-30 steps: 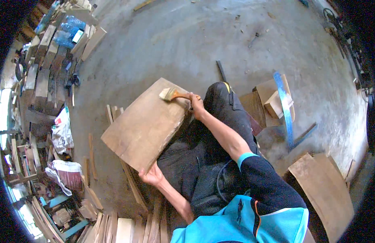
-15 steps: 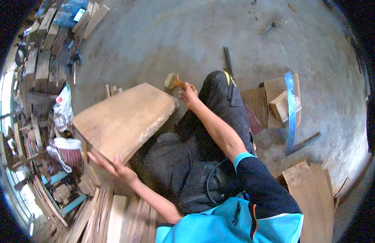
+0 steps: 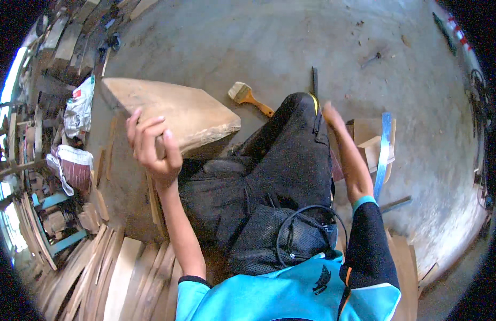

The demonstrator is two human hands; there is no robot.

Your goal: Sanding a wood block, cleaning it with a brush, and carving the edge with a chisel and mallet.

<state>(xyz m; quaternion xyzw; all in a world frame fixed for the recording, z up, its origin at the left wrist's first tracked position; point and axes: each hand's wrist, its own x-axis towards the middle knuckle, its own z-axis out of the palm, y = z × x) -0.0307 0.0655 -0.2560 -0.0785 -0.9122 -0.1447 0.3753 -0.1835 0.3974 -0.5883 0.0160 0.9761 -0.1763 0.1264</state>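
Note:
A thick wooden slab [image 3: 173,107] with a rough, pale edge is tilted in front of my bent leg on the left. My left hand [image 3: 156,142] grips its near left edge, fingertips curled over the wood. A wide paintbrush [image 3: 263,107] with an orange handle and pale bristles lies on the floor between the slab and my knee. Beyond my right knee, my right hand [image 3: 331,114] is close to a dark narrow bar [image 3: 314,80] on the floor. Motion smears its fingers, so its grip cannot be made out.
To the right are wooden blocks [image 3: 370,151] and a blue strip [image 3: 386,134]. Several planks [image 3: 125,273] lie at the lower left. White sacks [image 3: 79,109] and stacked timber [image 3: 68,45] line the left side. A wooden board [image 3: 403,262] lies behind my right arm.
My right hand has let go of the paintbrush, now on the floor, and moved right past my knee. The slab has turned, and my left hand has moved up along its edge.

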